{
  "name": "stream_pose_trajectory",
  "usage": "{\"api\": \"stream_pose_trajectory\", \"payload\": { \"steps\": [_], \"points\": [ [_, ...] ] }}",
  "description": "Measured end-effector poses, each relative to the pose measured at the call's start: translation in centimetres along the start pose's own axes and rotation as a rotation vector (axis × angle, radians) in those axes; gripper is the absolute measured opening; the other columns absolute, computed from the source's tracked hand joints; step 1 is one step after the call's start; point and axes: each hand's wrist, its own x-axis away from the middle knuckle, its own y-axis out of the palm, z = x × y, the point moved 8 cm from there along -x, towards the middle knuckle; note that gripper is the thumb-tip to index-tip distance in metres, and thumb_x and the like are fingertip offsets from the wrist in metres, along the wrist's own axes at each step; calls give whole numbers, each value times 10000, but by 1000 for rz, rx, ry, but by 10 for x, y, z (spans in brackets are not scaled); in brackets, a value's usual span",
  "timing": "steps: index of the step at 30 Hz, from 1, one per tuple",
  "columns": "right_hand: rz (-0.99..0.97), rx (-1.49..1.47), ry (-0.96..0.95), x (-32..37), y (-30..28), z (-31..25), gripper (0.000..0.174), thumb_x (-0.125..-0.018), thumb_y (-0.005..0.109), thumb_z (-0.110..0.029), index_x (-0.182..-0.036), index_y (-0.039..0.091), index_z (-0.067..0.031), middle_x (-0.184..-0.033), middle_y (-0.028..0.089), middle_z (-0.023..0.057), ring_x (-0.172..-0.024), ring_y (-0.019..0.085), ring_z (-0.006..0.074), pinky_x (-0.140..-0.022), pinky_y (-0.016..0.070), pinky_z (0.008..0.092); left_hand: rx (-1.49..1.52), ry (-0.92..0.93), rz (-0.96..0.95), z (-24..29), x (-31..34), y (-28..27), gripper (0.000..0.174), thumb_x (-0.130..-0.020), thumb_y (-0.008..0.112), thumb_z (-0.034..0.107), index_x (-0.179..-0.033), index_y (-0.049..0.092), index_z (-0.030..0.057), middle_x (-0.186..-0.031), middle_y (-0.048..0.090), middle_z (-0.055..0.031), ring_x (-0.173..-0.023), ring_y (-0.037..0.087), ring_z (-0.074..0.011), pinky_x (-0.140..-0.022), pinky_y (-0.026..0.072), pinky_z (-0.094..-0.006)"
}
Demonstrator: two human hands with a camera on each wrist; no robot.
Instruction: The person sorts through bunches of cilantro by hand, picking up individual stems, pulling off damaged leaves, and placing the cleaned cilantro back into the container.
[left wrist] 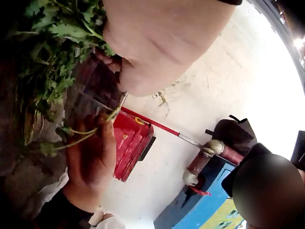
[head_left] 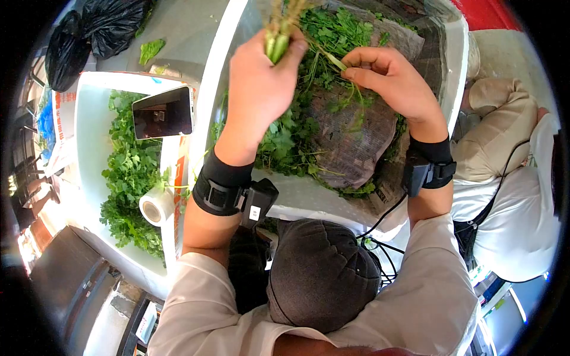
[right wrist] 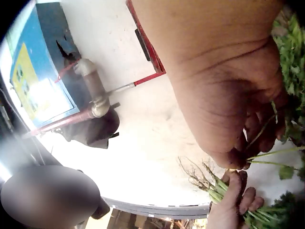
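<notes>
In the head view the left hand (head_left: pixel 261 83) grips a small bunch of green stalks (head_left: pixel 277 47) with pale roots sticking up. To its right, the right hand (head_left: pixel 395 80) pinches a thin stem (head_left: pixel 334 60) between thumb and fingers. Below both hands lie leafy greens (head_left: pixel 291 133) and a damp dark cloth (head_left: pixel 350 136) in a white foam box (head_left: pixel 221 53). The right wrist view shows the roots (right wrist: pixel 198 176) and the left hand (right wrist: pixel 228 205) round the stalks, close to the right hand's (right wrist: pixel 224 114) fingertips.
A second white box (head_left: pixel 89 148) of greens (head_left: pixel 133 172) stands at left, with a phone (head_left: pixel 163 113) and a white roll (head_left: pixel 155 206) at its edge. Black bags (head_left: pixel 113 26) lie at upper left. Another person (head_left: pixel 504 196) sits at right.
</notes>
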Motion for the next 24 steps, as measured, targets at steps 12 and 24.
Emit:
{"api": "stream_pose_trajectory", "payload": {
  "steps": [12, 24],
  "points": [
    [219, -193, -250, -3, -5, -12, 175, -961, 676, -78, -1101, 641, 21, -919, 683, 8, -844, 622, 38, -695, 481, 218, 46, -102, -2, -6, 0, -1, 200, -925, 703, 106, -1098, 738, 12, -874, 723, -36, -828, 635, -108, -794, 496, -261],
    [282, -106, -206, -4, 17, -11, 178, -937, 707, -88, -1088, 646, -17, -840, 684, 6, -770, 652, 66, -665, 505, 235, 556, -345, -142, -13, 9, 22, 211, -971, 650, 130, -1151, 653, 21, -808, 576, 43, -670, 478, -53, -626, 411, -248]
  ]
}}
